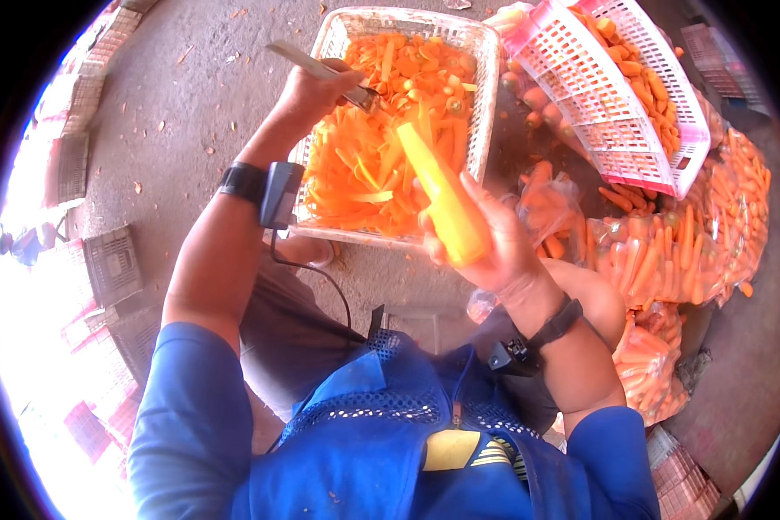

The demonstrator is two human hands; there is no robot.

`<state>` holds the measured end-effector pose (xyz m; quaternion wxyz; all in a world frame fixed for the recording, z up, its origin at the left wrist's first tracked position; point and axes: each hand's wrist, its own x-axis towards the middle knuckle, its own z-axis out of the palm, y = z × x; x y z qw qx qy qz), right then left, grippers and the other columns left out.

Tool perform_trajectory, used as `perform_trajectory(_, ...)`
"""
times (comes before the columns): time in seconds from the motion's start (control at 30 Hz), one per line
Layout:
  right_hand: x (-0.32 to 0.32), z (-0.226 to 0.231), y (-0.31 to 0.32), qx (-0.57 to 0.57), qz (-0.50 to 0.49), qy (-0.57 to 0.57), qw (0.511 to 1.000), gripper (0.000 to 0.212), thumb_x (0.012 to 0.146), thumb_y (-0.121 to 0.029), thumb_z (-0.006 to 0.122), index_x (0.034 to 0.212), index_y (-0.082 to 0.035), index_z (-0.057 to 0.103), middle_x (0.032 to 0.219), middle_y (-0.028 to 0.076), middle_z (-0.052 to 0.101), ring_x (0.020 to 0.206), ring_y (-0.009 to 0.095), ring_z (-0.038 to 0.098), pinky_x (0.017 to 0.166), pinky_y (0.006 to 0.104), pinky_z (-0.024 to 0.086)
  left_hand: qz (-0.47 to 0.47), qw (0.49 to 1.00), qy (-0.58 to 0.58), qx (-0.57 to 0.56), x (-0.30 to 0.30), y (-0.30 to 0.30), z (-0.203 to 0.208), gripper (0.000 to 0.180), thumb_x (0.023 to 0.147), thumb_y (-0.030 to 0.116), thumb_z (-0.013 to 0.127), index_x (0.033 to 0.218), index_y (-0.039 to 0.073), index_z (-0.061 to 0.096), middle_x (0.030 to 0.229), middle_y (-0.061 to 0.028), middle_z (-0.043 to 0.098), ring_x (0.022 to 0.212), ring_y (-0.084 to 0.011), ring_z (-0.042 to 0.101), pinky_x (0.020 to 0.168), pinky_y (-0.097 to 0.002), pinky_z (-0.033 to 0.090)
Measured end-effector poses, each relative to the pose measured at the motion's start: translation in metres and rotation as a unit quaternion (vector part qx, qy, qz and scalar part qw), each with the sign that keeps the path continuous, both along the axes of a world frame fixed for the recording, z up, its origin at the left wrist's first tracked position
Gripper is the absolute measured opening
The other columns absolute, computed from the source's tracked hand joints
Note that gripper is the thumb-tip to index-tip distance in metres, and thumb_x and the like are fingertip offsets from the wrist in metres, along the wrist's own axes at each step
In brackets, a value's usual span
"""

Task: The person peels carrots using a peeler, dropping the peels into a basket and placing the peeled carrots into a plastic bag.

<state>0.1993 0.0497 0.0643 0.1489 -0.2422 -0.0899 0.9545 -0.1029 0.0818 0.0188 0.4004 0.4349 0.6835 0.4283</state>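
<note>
A long, flat metal peeler (319, 74) is gripped in my left hand (312, 94), its far tip pointing up and left and its other end above the peels. My right hand (499, 230) is closed around a bright orange peeled carrot (442, 191), thick end toward my palm and narrow end toward the basket. Below both hands stands a white plastic basket (487, 113) heaped with orange carrot peels (364, 173) and cut carrot ends. Peeler and carrot are apart from each other.
At the far right a tilted pink-and-white crate (572, 95) holds peeled carrots (637, 82). Clear bags of carrots (659, 251) are piled beside my right knee, with another bag (650, 364) nearer me. Stacked crates (113, 264) line the left. Scraps litter the concrete floor (191, 113).
</note>
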Motion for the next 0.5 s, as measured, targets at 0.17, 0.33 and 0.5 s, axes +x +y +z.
perform_trajectory(0.17, 0.0, 0.002, 0.005, 0.026, -0.098, -0.08, 0.992, 0.035, 0.099, -0.034, 0.05, 0.117, -0.005, 0.057, 0.1, 0.008, 0.064, 0.089, 0.022, 0.063, 0.076, 0.0384, 0.052, -0.009, 0.999, -0.018, 0.04, 0.029, -0.008, 0.042, 0.027, 0.088, 0.028, 0.069, 0.094, 0.002, 0.068, 0.073, -0.0024, 0.065, 0.054, -0.004, 0.049, 0.047, -0.0181, 0.036)
perform_trajectory(0.33, 0.002, -0.02, 0.011, 0.015, -0.099, -0.034, 0.994, 0.035, 0.101, -0.03, 0.045, 0.121, -0.004, 0.056, 0.105, 0.008, 0.064, 0.096, 0.019, 0.061, 0.082, 0.0347, 0.051, -0.278, 0.953, -0.115, 0.027, 0.087, -0.036, 0.072, 0.017, 0.089, 0.019, 0.065, 0.095, 0.003, 0.066, 0.082, -0.004, 0.067, 0.065, -0.008, 0.057, 0.055, -0.0227, 0.044)
perform_trajectory(0.5, -0.009, -0.009, 0.002, 0.084, -0.063, -0.091, 0.99, 0.04, 0.104, -0.034, 0.033, 0.125, -0.005, 0.053, 0.11, 0.008, 0.063, 0.095, 0.017, 0.063, 0.082, 0.0349, 0.053, -0.345, 0.928, -0.136, 0.029, 0.119, -0.052, 0.073, 0.012, 0.086, 0.009, 0.07, 0.09, -0.002, 0.068, 0.081, -0.0062, 0.067, 0.077, -0.0126, 0.063, 0.069, -0.0271, 0.051)
